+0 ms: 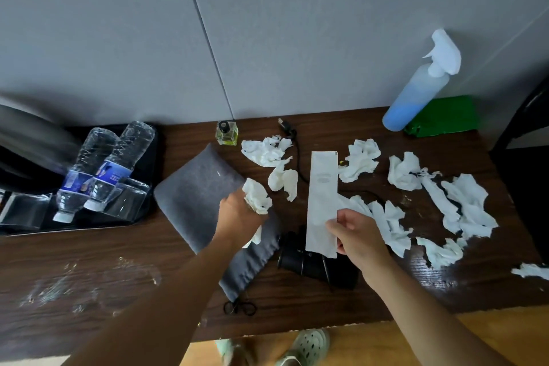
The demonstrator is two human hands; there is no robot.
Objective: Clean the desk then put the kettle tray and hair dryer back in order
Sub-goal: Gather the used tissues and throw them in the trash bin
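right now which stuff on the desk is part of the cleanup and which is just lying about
Part of the job: crumpled tissues, paper sleeve, tissue wad in left hand, right hand, tray, hair dryer, spray bottle, desk.

Lying about: perfume bottle, grey pouch, green cloth.

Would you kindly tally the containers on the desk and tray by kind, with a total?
Water bottles: 2, lying on the tray
Drinking glasses: 2
Spray bottle: 1
Small glass bottle: 1
Total: 6
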